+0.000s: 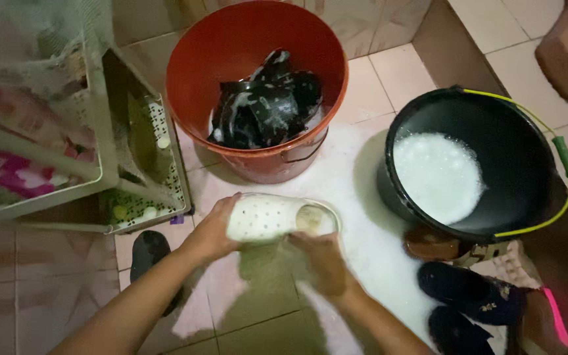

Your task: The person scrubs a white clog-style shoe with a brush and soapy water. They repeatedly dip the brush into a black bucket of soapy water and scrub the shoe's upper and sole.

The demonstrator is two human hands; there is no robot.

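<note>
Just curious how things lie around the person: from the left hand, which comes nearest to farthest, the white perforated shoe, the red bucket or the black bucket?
Measured from the left hand in the head view:
1. White perforated shoe, held in its fingers, at the centre.
2. Red bucket, just beyond the shoe, holding dark soapy shoes.
3. Black bucket, off to the right, with white foam inside.

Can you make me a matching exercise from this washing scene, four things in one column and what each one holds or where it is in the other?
Things:
1. red bucket
2. black bucket
3. white clog
4. dark shoes

States:
A. white foam inside
B. between the left hand and right hand
C. on the floor, bottom right
D. dark soapy items inside

Pairs: 1-D, 2-A, 3-B, 4-C
</note>
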